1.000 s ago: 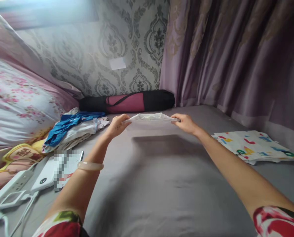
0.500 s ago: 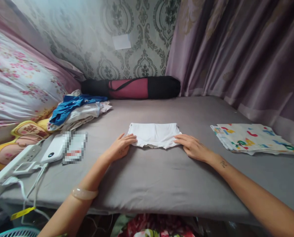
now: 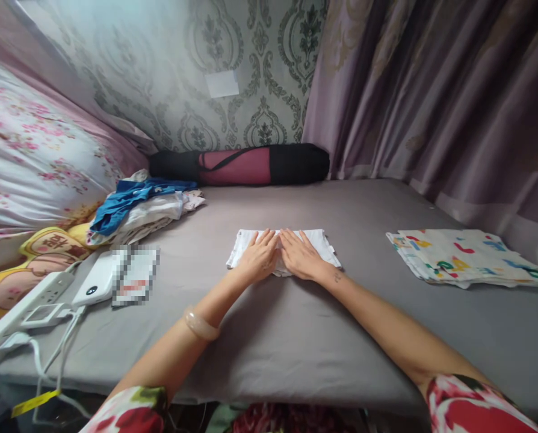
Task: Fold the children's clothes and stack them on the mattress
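A small folded white cloth (image 3: 242, 246) lies flat on the grey bed sheet (image 3: 296, 325) in the middle of the view. My left hand (image 3: 260, 256) and my right hand (image 3: 299, 254) rest side by side on top of it, palms down, fingers stretched out flat and pointing away from me. Both hands press the cloth and hold nothing. A pale bangle (image 3: 200, 323) sits on my left wrist. The middle of the cloth is hidden under my hands.
A folded cloth with coloured letters (image 3: 467, 257) lies at the right. A heap of blue and white clothes (image 3: 138, 204) sits at the left, with a power bank (image 3: 98, 282), a power strip (image 3: 20, 310) and cables. A black-and-maroon roll bag (image 3: 242, 165) lies along the wall. Curtains hang at the right.
One second ago both hands held the white cloth up by its edges. They laid it on the sheet, then slid from its sides to its middle, palms flat.
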Demonstrator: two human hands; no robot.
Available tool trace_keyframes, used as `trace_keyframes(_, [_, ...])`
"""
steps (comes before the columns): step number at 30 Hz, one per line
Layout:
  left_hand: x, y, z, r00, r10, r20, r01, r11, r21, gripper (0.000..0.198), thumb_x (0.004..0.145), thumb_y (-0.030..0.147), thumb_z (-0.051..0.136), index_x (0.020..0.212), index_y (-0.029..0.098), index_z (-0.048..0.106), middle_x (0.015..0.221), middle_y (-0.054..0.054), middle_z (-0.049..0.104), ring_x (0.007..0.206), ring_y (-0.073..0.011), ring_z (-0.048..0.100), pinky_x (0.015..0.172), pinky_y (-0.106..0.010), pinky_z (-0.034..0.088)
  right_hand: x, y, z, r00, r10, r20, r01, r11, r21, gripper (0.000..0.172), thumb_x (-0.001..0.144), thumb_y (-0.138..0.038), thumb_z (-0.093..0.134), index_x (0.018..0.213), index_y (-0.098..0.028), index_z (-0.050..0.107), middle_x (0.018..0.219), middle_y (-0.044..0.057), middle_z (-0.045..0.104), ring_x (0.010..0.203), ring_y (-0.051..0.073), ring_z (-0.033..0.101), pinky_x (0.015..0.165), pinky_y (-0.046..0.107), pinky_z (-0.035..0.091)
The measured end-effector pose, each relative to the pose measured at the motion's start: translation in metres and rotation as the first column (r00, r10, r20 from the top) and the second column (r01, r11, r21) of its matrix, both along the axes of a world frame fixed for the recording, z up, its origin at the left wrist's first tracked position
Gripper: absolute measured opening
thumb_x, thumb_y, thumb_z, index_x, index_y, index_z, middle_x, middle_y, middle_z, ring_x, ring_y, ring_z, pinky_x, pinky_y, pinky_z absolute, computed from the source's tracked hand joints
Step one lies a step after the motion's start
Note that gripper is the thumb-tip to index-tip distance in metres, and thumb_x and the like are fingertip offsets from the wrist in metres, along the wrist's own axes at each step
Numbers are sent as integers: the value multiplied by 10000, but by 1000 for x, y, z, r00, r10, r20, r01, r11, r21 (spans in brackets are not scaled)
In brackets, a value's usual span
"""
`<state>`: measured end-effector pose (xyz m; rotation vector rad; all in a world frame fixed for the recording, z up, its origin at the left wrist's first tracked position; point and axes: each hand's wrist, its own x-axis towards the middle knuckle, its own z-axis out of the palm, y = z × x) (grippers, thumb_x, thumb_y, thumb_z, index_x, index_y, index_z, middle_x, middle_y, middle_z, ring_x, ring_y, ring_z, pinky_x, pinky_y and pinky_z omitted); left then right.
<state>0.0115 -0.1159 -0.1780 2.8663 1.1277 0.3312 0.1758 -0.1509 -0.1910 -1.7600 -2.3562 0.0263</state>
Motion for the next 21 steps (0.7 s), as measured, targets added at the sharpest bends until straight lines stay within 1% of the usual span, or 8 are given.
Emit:
trace_keyframes(2, [7,3,-4,999,33,-39,-34,999,-18,520,969,265,275,1442,64,353,1527,-178,359,1456,-276,239,1192,-485,175,-4,7,-5,1000,-18,8,18,1000,-10,589,945,-249,249,1484,-28,336,1555,150,299,1459,256,211,1194,477,87])
trace_keyframes(4, [8,8,-10,995,70,-75,-75,996,-57,539,978,285,248,1460,58,326,1542,-179,329,1464,-279,212,1196,-491,151,-5,12,-10,999,-49,-6,49,998,-28,596,945,-257,241,1492,-34,322,1562,132,290,1461,256,201,1193,476,86])
trace_keyframes(8, [4,17,-23,990,111,-86,-123,979,-159,561,990,352,220,1500,121,260,1574,-133,274,1469,-280,194,1182,-538,154,-6,14,-17,994,-96,-48,94,995,-43,607,954,-315,249,1517,-92,290,1570,83,288,1456,262,211,1186,478,120])
trace_keyframes(10, [3,19,-26,991,114,-71,-124,977,-173,562,989,367,220,1507,151,248,1581,-115,264,1471,-280,188,1179,-547,149,-6,14,-18,994,-100,-50,98,994,-40,606,954,-326,255,1517,-103,296,1567,82,298,1447,268,232,1183,481,121])
trace_keyframes(14, [3,20,-26,990,116,-74,-128,973,-193,564,988,370,219,1508,154,244,1582,-113,262,1473,-282,180,1179,-549,135,-6,15,-18,992,-109,-55,107,993,-42,601,956,-330,256,1512,-107,309,1564,93,307,1439,272,249,1182,477,115])
trace_keyframes(17, [1,22,-22,990,111,-86,-127,968,-216,567,990,387,218,1500,142,257,1580,-117,267,1471,-288,185,1176,-545,144,-2,16,-16,994,-90,-65,85,993,-83,602,966,-354,252,1512,-105,305,1569,103,295,1447,260,235,1186,460,107])
trace_keyframes(19, [-2,24,-19,990,106,-96,-124,969,-216,557,989,400,230,1485,153,285,1567,-124,298,1463,-285,213,1168,-534,172,3,16,-13,994,-81,-74,73,991,-114,623,974,-392,247,1510,-78,293,1569,129,287,1453,253,224,1187,438,119])
trace_keyframes(21, [-5,25,-18,988,112,-103,-129,975,-183,541,984,402,260,1468,166,313,1554,-136,324,1458,-281,232,1164,-527,186,10,14,-12,993,-95,-72,86,990,-116,647,977,-417,245,1503,-42,288,1567,161,274,1459,257,206,1187,437,121])
